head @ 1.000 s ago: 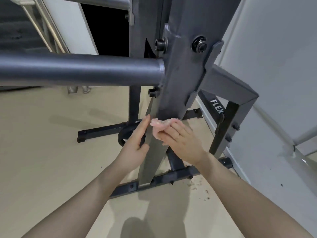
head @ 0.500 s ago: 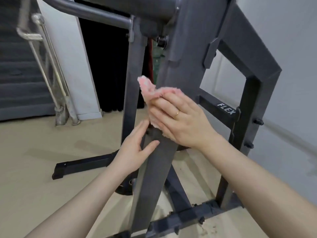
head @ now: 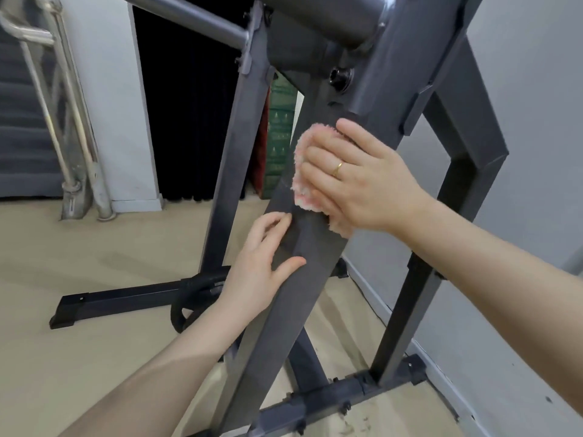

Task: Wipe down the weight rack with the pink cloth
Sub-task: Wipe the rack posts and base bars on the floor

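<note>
The dark grey metal weight rack [head: 284, 326] fills the middle of the view, its slanted upright running from the floor up to a thick horizontal bar. My right hand [head: 356, 181] presses the pink cloth [head: 301, 184] against the upright just below a bolt, fingers spread over the cloth. My left hand [head: 262, 269] rests on the upright's left edge lower down, fingers straight, thumb across the front face.
A grey wall [head: 520, 279] stands close on the right. The rack's base bars [head: 126, 301] lie on the beige floor, with a black weight plate [head: 192, 298] behind them. Metal stair railing [head: 63, 121] at far left, a dark doorway and green boxes [head: 279, 137] behind.
My right hand has carried the cloth up the upright, from near the lower part to just below the bolt. My left hand has followed upward along the post. The view has tilted up.
</note>
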A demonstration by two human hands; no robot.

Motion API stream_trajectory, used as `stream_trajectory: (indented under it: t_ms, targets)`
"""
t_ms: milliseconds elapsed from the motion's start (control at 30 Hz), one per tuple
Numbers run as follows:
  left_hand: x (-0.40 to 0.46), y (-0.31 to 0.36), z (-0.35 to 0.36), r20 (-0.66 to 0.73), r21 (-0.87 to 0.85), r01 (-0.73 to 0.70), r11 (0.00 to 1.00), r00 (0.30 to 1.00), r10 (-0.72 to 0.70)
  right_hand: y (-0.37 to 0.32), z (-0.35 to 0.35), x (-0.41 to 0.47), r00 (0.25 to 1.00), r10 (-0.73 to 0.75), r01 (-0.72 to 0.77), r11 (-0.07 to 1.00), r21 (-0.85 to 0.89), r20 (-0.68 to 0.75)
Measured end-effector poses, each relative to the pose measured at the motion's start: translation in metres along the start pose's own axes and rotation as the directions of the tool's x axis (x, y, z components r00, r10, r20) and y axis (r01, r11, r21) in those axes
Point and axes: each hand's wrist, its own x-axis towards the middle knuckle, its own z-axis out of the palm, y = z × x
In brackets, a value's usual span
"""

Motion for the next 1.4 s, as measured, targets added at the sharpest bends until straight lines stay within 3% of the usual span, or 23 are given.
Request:
stream_trajectory:
  t_ms: [67, 167, 267, 367, 467, 533, 667, 867, 967, 1067, 1167, 1267, 1333, 1400]
  targets:
    - [-0.007, -0.002, 0.003, -0.059, -0.008, 0.039, 0.999, 0.997, -0.040, 0.006, 0.002, 0.010, 0.995, 0.088, -0.085, 0.993, -0.082, 0.038]
    - [-0.017, -0.012, 0.002, -0.013, -0.029, 0.052, 0.998, 0.999, -0.052, -0.016, 0.000, 0.011, 0.973, 0.204, -0.191, 0.974, -0.125, 0.105]
    - [-0.035, -0.031, 0.001, 0.024, -0.006, 0.061, 0.998, 0.998, -0.061, -0.065, -0.009, -0.005, 0.959, 0.151, -0.136, 0.988, -0.077, 0.240]
    - [-0.051, -0.041, 0.005, 0.055, -0.077, 0.222, 0.972, 0.974, -0.219, -0.098, -0.019, -0.011, 0.940, 0.074, -0.070, 0.997, -0.024, 0.333]
    - [-0.060, -0.048, 0.011, 0.031, -0.151, 0.232, 0.961, 0.973, -0.229, -0.088, -0.020, -0.001, 0.944, 0.067, -0.014, 0.987, -0.162, 0.323]
    - [-0.068, -0.054, 0.013, 0.053, -0.138, 0.172, 0.975, 0.985, -0.166, -0.080, -0.016, 0.002, 0.946, 0.151, -0.084, 0.969, -0.230, 0.287]
    - [-0.078, -0.065, 0.016, 0.119, -0.108, 0.088, 0.990, 0.990, -0.075, -0.105, 0.002, -0.014, 0.946, 0.244, -0.214, 0.965, -0.154, 0.212]
    - [-0.110, -0.083, 0.026, 0.077, -0.076, 0.170, 0.982, 0.983, -0.165, -0.192, 0.003, -0.052, 0.917, 0.077, -0.075, 0.997, -0.020, 0.390]
    - [-0.139, -0.093, 0.031, 0.070, -0.052, 0.332, 0.942, 0.942, -0.328, -0.172, -0.003, -0.051, 0.940, -0.011, 0.008, 1.000, 0.009, 0.342]
    - [-0.151, -0.101, 0.036, 0.108, -0.057, 0.423, 0.904, 0.903, -0.416, -0.135, 0.000, -0.048, 0.971, 0.055, -0.035, 0.995, -0.090, 0.233]
    - [-0.154, -0.105, 0.039, 0.080, -0.037, 0.395, 0.918, 0.917, -0.391, -0.149, 0.004, -0.050, 0.959, 0.141, -0.117, 0.987, -0.110, 0.245]
    - [-0.158, -0.109, 0.040, 0.069, -0.090, 0.393, 0.915, 0.919, -0.388, -0.201, 0.004, -0.065, 0.926, 0.060, -0.057, 0.998, -0.019, 0.374]
    - [-0.164, -0.115, 0.038, 0.139, -0.161, 0.401, 0.902, 0.914, -0.381, -0.234, -0.001, -0.075, 0.859, -0.078, 0.052, 0.997, 0.065, 0.506]
    - [-0.171, -0.119, 0.035, 0.244, -0.240, 0.422, 0.874, 0.898, -0.366, -0.241, -0.005, -0.079, 0.824, -0.149, 0.115, 0.989, 0.097, 0.546]
